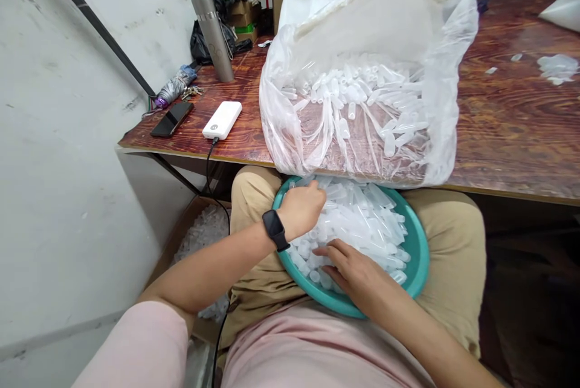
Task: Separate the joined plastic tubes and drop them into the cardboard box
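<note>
A teal basin (420,249) sits on my lap, heaped with small translucent white plastic tubes (357,219). My left hand (302,210), with a black watch on its wrist, is closed above the basin's left side; whatever its curled fingers may hold is hidden. Lower down, my right hand (347,264) reaches over the near part of the heap, its fingers apart and touching or just above the tubes. Beyond the basin, a clear plastic bag (281,110) lies with its mouth towards me on the table, more of the same tubes (353,86) inside it.
On the wooden table (512,140) are a white power bank (223,120) with a black cable, a phone (172,119), keys (192,92), a folded umbrella (176,86) and a steel flask (212,34). A cardboard box (167,255) of clear pieces stands below, beside the wall.
</note>
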Tool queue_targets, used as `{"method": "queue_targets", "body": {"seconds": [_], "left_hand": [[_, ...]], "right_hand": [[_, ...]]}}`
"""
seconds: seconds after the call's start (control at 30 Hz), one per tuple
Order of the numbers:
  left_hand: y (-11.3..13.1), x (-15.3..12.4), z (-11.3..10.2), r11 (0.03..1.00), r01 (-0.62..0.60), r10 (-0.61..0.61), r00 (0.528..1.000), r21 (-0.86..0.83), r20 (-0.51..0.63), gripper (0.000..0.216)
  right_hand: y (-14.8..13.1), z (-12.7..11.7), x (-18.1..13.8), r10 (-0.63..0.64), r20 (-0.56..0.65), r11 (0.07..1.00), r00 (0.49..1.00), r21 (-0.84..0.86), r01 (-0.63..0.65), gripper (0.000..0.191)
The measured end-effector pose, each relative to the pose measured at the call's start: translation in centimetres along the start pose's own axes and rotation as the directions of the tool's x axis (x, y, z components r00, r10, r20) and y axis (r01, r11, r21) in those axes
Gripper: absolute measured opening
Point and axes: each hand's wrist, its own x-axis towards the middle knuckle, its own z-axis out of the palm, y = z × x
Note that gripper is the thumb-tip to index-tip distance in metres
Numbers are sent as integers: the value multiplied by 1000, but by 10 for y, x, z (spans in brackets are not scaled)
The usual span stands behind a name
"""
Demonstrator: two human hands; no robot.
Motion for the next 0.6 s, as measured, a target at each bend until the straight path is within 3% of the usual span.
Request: {"method": "queue_targets", "body": {"seconds": [0.1,0.17,0.2,0.27,0.3,0.37,0.47,0.53,0.6], "left_hand": [[-6,-14,0,996,-43,39,998,-84,-46,16],[-8,-28,0,946,-55,38,998,-318,-57,27],[-8,-35,1,866,-32,26,999,-500,-18,33],[-4,-48,3,550,83,32,992,-831,121,44],[0,-53,5,371,153,64,980,-916,189,47],[7,-62,7,125,240,115,960,-963,254,47],[16,-69,10,-71,241,59,970,-968,237,46],[18,-73,11,-134,201,-25,978,-970,206,50],[19,-75,12,-161,164,-59,983,-973,175,60]], "right_hand": [[3,-10,-9,80,-92,993,993,100,-71,32],[1,-17,-14,198,-183,960,963,235,-153,35],[0,-20,-15,258,-219,935,941,301,-187,36],[-4,-24,-17,337,-274,899,901,377,-221,36],[-7,-26,-17,351,-296,893,888,390,-224,36],[-11,-27,-16,368,-319,883,874,416,-220,34],[-15,-24,-16,422,-275,819,864,524,-233,39],[-16,-20,-17,454,-237,785,859,561,-261,45],[-15,-17,-17,454,-244,808,857,518,-280,47]]}}
